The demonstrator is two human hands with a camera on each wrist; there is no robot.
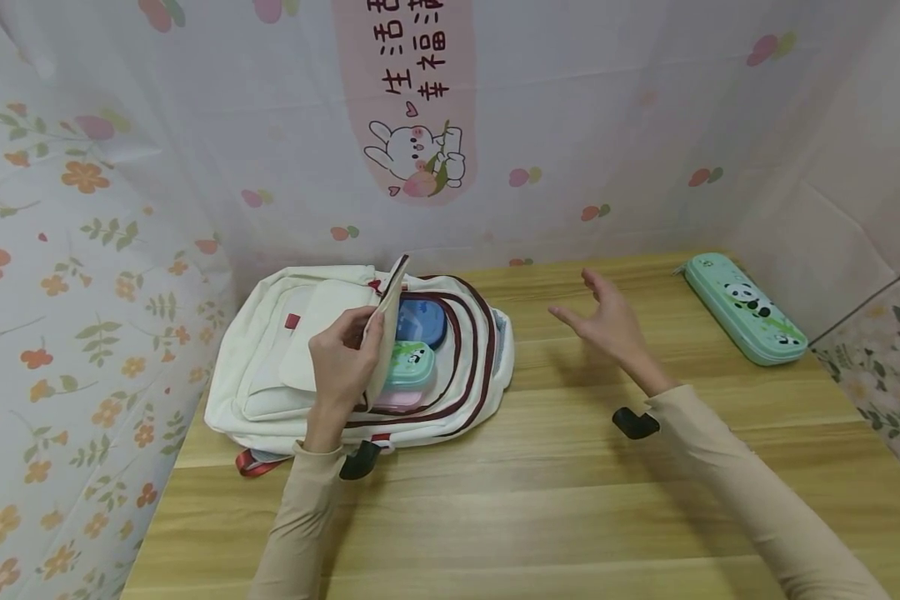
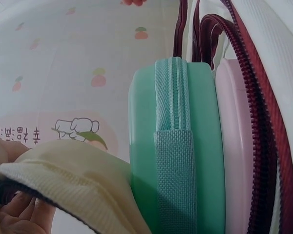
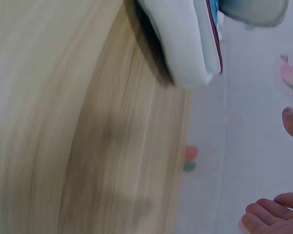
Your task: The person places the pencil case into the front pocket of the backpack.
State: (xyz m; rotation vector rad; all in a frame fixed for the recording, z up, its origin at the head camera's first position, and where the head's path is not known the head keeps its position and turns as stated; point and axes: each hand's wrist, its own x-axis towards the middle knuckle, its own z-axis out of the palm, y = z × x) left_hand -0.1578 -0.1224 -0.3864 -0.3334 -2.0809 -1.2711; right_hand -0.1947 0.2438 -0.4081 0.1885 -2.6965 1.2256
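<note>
A white backpack (image 1: 270,383) with dark red zips lies on the table, its front pocket unzipped. My left hand (image 1: 345,354) pinches the edge of the pocket's flap (image 2: 83,180) and holds it up. Inside the pocket sit a green panda case (image 1: 411,367), a dark blue case (image 1: 423,323) and a pink case (image 2: 234,146) partly hidden behind the green one. My right hand (image 1: 607,321) hangs over the table right of the backpack, thumb apart from straight fingers, with nothing in it.
A longer mint-green panda pencil case (image 1: 746,308) lies at the table's back right. A patterned cloth (image 1: 585,125) hangs behind the wooden table (image 1: 540,517), and a floral one (image 1: 82,333) hangs on the left. A red strap (image 1: 258,463) sticks out under the backpack.
</note>
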